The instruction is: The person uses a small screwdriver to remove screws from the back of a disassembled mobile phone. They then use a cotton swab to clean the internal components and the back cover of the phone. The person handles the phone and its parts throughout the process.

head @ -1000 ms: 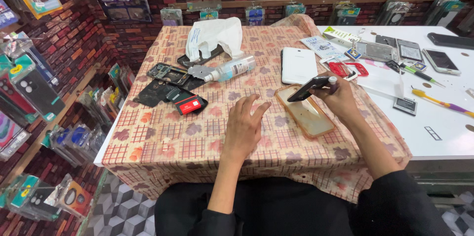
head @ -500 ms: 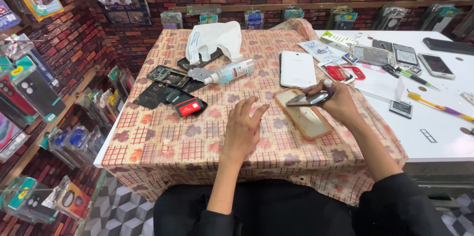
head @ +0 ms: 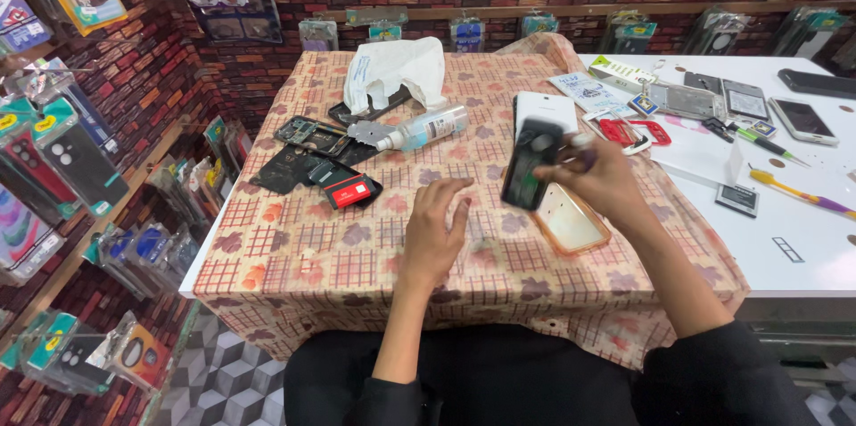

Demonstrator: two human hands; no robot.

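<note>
My right hand (head: 602,178) holds a dark phone body (head: 528,165) upright above the patterned tablecloth (head: 312,256), gripping it by its right edge. Just below it lies a clear orange-rimmed phone case (head: 571,221). Flat on the cloth to the left rests my left hand (head: 437,231), fingers spread and holding nothing. Behind the held phone a white phone (head: 546,108) lies face down.
Dismantled phone parts (head: 308,154), a red-labelled battery (head: 350,190), a spray bottle (head: 419,130) and a white plastic bag (head: 392,69) lie at the back left. A white counter (head: 802,230) on the right carries phones, small parts and a yellow-purple tool (head: 798,195). Brick walls hold hanging phone covers.
My right hand has raised the dark phone from lying nearly flat over the case to standing upright. My left hand stays on the cloth.
</note>
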